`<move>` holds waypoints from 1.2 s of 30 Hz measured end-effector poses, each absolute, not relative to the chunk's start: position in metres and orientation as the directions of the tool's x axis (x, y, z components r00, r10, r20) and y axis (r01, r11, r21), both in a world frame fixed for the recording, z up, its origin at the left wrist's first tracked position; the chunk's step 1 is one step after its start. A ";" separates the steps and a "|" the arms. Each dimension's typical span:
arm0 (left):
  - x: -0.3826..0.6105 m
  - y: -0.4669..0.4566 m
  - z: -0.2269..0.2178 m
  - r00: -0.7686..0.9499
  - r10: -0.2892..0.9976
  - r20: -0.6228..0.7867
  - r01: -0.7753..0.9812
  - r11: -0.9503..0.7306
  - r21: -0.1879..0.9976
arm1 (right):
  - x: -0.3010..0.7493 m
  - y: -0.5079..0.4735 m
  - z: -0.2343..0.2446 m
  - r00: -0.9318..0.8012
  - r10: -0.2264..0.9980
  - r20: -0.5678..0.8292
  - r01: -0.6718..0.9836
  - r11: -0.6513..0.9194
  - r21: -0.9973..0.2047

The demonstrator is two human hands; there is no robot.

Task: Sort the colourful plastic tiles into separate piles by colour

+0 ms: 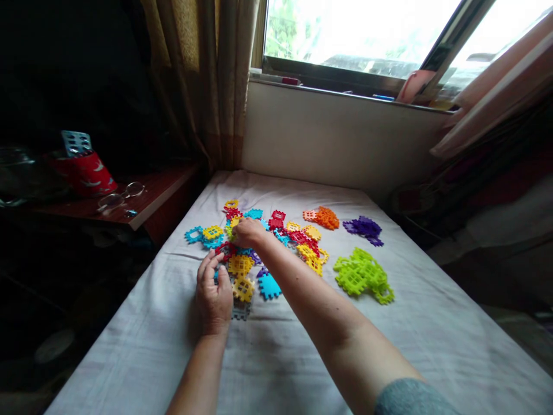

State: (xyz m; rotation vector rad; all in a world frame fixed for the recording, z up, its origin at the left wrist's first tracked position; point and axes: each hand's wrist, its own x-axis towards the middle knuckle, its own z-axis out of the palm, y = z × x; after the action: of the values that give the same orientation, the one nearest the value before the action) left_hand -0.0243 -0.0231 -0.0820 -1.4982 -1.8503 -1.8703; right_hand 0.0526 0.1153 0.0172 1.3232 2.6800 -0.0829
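A mixed heap of toothed plastic building tiles [241, 265] in red, yellow, blue, purple and grey lies on the bed sheet. My right hand [249, 233] reaches over its far part, fingers pinched on a lime green tile [229, 233]; the fingertips are partly hidden. At the heap's near left edge rests my left hand [215, 297], cupped, with thumb and fingers apart beside a red tile [225, 250] and some grey ones. A blue tile [270, 286] lies right of the yellow ones. My right forearm hides part of the heap.
To the right lie single-colour piles: orange tiles [326, 218], purple tiles [365, 227] and lime green tiles [363, 275]. A wooden table [159, 193] on the left bears a red cup [88, 173] and eyeglasses [123, 196]. A wall with a window stands behind the bed.
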 end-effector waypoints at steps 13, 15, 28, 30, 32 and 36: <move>-0.024 -0.023 -0.078 -0.493 0.542 0.681 0.685 -0.240 0.687 | 0.089 0.110 -0.002 -0.547 0.820 0.166 0.772 0.571 -0.280; -0.025 -0.022 -0.078 -0.486 0.539 0.688 0.687 -0.251 0.682 | 0.112 0.101 -0.004 -0.476 0.845 0.243 0.774 0.534 -0.340; -0.029 -0.015 -0.077 -0.439 0.550 0.710 0.727 -0.246 0.641 | 0.341 0.021 -0.020 0.197 0.944 0.266 0.942 -0.107 -0.317; -0.030 -0.015 -0.076 -0.430 0.562 0.706 0.732 -0.241 0.638 | 0.352 0.014 -0.026 0.177 0.932 0.316 0.961 -0.093 -0.262; -0.030 -0.015 -0.074 -0.425 0.572 0.701 0.733 -0.237 0.638 | 0.353 0.008 -0.032 0.173 0.914 0.367 0.971 -0.097 -0.217; -0.031 -0.017 -0.072 -0.418 0.586 0.694 0.740 -0.223 0.634 | 0.333 -0.001 -0.045 0.040 0.934 0.354 0.991 0.008 -0.132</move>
State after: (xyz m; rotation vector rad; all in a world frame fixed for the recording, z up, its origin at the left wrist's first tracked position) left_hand -0.0309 -0.0166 -0.0725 -1.6121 -1.8664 -1.7182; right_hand 0.3332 -0.0012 -0.0447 2.4811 2.4400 0.2890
